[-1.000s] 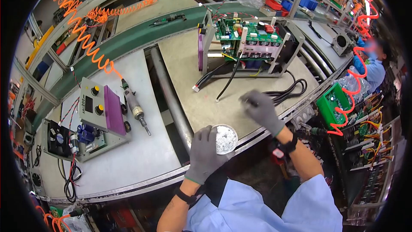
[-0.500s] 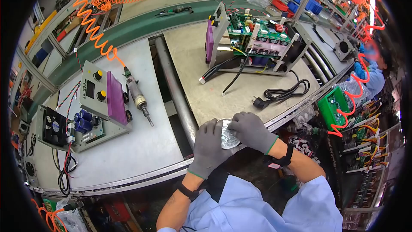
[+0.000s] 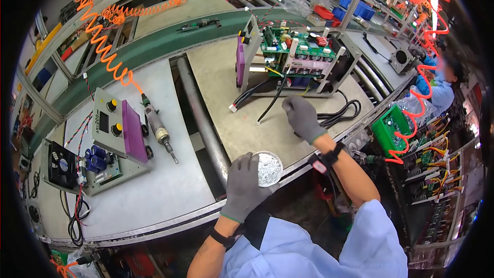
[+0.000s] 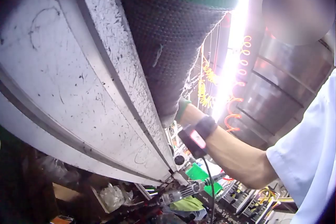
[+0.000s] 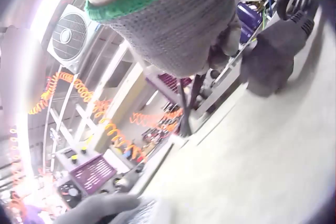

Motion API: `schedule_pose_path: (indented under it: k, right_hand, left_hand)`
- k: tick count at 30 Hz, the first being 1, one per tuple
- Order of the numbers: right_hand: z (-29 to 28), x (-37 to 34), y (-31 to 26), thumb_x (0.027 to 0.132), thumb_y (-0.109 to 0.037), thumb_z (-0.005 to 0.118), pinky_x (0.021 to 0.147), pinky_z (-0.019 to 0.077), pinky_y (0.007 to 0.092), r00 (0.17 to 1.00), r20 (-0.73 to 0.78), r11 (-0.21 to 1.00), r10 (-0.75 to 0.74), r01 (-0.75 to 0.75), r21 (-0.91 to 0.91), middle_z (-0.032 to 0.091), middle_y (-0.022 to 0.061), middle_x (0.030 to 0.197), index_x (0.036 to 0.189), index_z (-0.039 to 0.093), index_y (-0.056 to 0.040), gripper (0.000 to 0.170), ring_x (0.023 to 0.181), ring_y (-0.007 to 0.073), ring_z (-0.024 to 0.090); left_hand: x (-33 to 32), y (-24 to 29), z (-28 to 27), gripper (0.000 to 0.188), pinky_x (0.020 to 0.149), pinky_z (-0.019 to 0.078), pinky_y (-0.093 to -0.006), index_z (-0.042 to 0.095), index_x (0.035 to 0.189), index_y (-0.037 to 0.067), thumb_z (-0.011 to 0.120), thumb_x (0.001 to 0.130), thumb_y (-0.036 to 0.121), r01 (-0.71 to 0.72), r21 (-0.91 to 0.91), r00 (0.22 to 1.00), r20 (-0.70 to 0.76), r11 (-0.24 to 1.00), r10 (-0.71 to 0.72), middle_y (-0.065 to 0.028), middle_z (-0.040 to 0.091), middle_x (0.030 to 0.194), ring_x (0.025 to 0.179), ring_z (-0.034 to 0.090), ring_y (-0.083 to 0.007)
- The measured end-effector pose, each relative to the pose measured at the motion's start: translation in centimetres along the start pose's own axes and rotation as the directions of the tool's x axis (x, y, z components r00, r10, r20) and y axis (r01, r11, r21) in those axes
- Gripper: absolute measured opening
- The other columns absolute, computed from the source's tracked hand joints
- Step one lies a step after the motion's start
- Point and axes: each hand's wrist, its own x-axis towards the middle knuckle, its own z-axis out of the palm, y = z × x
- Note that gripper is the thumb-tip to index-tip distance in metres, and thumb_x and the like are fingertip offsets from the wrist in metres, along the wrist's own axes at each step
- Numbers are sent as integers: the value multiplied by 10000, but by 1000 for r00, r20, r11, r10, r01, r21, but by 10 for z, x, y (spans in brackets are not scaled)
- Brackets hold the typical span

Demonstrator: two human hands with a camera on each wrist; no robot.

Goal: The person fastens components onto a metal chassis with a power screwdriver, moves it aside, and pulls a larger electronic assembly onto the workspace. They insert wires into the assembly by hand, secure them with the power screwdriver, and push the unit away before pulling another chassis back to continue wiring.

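Observation:
A round white dish (image 3: 269,169) of small shiny metal pieces sits at the bench's front edge. The gloved left hand (image 3: 243,183) holds its left side, thumb below and fingers along the rim. Up and to the right of the dish, the gloved right hand (image 3: 304,119) is over the metal plate with fingers curled, beside a coiled black cable (image 3: 346,115). Whatever may be between its fingertips is hidden. In the right wrist view a black plug (image 5: 270,58) lies near the right hand (image 5: 178,29). Only the left glove (image 4: 163,40) shows large in the left wrist view.
An open unit with green circuit boards (image 3: 301,46) stands behind the right hand. Left of the roller (image 3: 201,108) are a purple-fronted unit (image 3: 135,133) and a power driver (image 3: 160,133) on an orange coiled hose. A green bin (image 3: 389,125) is at the right edge.
The right hand first came to the dish, then moved away from it, forward over the plate towards the cable. The left hand has stayed on the dish. The head view has shifted slightly.

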Motion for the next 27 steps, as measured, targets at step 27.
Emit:
schedule_pose_path:
  k: [27]
  right_hand:
    - [45, 59, 19, 926, -354, 681, 763, 534, 514, 937, -109, 943, 331, -334, -7, 727, 165, 917, 970, 744, -110, 256, 882, 392, 698]
  left_hand:
    - [3, -2, -3, 889, 997, 488, -491, 582, 1274, -23, 916, 618, 476, -8, 34, 1000, 25, 999, 7, -209, 596, 1263, 1148, 566, -393]
